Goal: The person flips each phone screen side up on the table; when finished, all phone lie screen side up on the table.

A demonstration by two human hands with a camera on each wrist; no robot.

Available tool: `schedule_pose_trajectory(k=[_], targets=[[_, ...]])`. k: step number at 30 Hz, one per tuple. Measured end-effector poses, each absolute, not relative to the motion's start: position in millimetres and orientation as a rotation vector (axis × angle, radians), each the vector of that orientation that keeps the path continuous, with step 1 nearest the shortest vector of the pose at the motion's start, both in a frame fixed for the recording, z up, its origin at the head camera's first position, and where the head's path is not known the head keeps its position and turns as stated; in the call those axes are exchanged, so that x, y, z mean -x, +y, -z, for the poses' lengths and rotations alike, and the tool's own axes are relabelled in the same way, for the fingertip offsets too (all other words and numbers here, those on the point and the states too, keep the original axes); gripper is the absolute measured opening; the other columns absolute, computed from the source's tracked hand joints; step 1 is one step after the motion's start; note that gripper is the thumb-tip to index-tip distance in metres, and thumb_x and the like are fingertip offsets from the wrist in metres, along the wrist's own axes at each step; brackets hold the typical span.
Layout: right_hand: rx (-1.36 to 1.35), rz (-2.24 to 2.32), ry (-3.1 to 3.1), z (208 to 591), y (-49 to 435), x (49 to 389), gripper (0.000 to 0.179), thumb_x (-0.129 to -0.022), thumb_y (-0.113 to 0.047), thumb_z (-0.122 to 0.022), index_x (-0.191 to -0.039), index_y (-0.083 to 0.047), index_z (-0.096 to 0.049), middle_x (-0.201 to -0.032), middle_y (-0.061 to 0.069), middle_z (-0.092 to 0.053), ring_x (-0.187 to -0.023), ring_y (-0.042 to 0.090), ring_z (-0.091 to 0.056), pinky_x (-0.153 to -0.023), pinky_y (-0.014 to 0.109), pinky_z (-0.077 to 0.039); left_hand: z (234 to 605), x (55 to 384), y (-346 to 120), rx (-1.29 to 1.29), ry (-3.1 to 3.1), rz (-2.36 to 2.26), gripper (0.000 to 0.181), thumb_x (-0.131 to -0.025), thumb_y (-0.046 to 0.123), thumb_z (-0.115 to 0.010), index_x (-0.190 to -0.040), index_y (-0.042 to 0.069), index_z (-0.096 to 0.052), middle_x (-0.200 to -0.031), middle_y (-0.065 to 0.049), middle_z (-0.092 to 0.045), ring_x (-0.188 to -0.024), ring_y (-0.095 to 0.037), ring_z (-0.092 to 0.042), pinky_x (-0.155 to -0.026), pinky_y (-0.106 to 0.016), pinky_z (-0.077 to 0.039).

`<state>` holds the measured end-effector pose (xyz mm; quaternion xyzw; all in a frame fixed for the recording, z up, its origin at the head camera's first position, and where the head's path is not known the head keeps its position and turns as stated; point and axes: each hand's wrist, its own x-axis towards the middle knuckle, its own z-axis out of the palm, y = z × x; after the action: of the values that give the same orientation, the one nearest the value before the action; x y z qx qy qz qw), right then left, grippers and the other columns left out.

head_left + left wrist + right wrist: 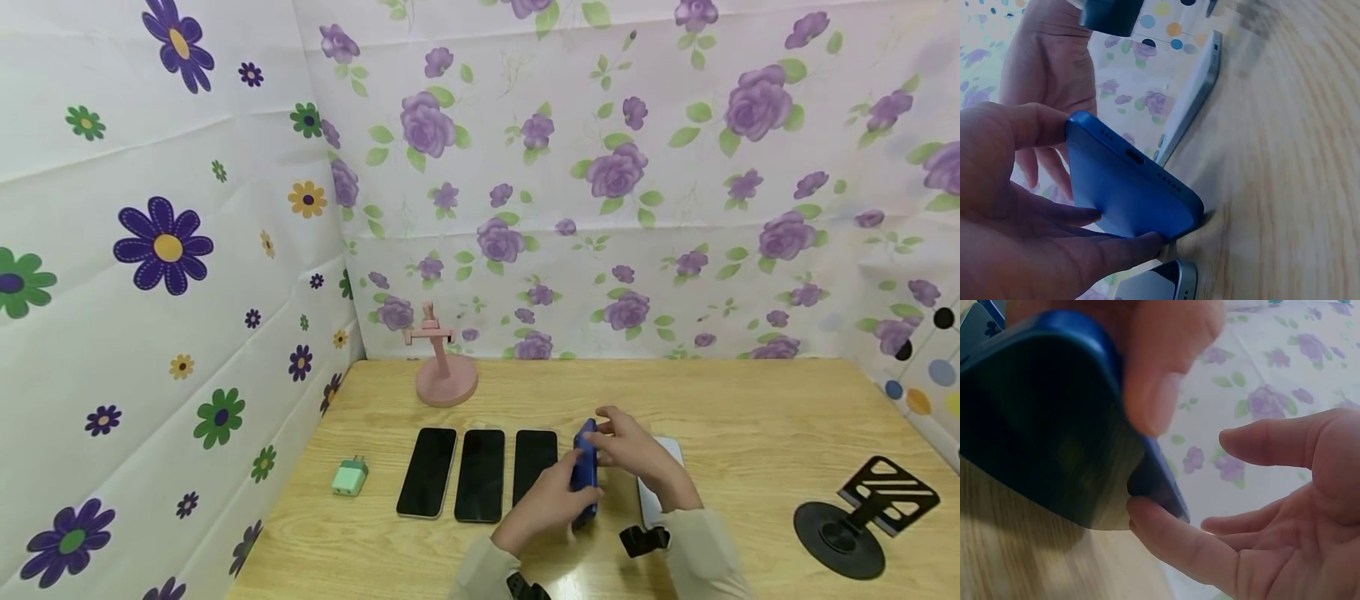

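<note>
My left hand (551, 498) grips a blue smartphone (586, 467) with thumb and fingers. The phone is tipped up on its long edge, its blue back towards the left palm in the left wrist view. Beside its other face is my right hand (1297, 506), with one fingertip at the dark screen near a corner and the thumb apart from it. A silver-white phone (1188, 100) lies on the table, partly hidden under the right forearm in the head view. To the left lies a dark-screened phone (535, 457), partly covered by the left hand.
Two more dark-screened phones, one in the middle (480, 477) and one farther left (426, 472), lie in the same row. A mint charger plug (349, 477) is at the left. A pink phone stand (446, 379) is behind; a black stand (840, 537) is at the right.
</note>
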<state>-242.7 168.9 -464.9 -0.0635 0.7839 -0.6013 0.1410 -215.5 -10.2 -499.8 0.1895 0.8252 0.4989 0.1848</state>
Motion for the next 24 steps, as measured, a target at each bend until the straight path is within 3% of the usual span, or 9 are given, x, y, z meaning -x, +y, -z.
schedule_pose_trajectory(k=[10, 15, 21, 24], targets=[[0.260, 1.707, 2.142, 475, 165, 243, 0.055, -0.108, -0.015, -0.044, -0.149, 0.017, -0.025, -0.126, 0.038, -0.052, -0.094, 0.043, -0.069, -0.078, 0.051, -0.057, 495, 218, -16, -0.491, 2.168, -1.628, 0.065, -0.097, 0.011, -0.058, -0.157, 0.003, -0.033, -0.151, -0.020, -0.044, -0.136, -0.037, -0.047, -0.098, -0.047, -0.048], [0.184, 1.571, 2.274, 479, 162, 241, 0.047, -0.108, -0.017, -0.047, -0.147, 0.009, -0.040, -0.127, 0.030, -0.058, -0.087, 0.037, -0.070, -0.076, 0.051, -0.057, 493, 219, -17, -0.474, 2.015, -1.791, 0.061, -0.097, -0.006, -0.050, -0.155, -0.003, -0.032, -0.146, -0.019, -0.050, -0.135, -0.038, -0.047, -0.094, -0.043, -0.048], [0.109, 1.424, 2.400, 477, 164, 237, 0.042, -0.105, -0.013, -0.051, -0.142, 0.004, -0.049, -0.103, 0.021, -0.062, -0.072, 0.031, -0.062, -0.067, 0.047, -0.055, 495, 218, -17, -0.487, 1.919, -1.867, 0.058, -0.096, -0.017, -0.042, -0.153, -0.007, -0.035, -0.142, -0.021, -0.053, -0.134, -0.043, -0.047, -0.101, -0.051, -0.046], [0.098, 1.390, 2.426, 476, 166, 236, 0.040, -0.104, -0.012, -0.053, -0.139, 0.006, -0.051, -0.111, 0.020, -0.062, -0.072, 0.029, -0.062, -0.065, 0.046, -0.055, 496, 218, -17, -0.460, 1.928, -1.869, 0.056, -0.095, -0.018, -0.046, -0.150, -0.007, -0.039, -0.136, -0.021, -0.056, -0.128, -0.042, -0.054, -0.095, -0.047, -0.051]])
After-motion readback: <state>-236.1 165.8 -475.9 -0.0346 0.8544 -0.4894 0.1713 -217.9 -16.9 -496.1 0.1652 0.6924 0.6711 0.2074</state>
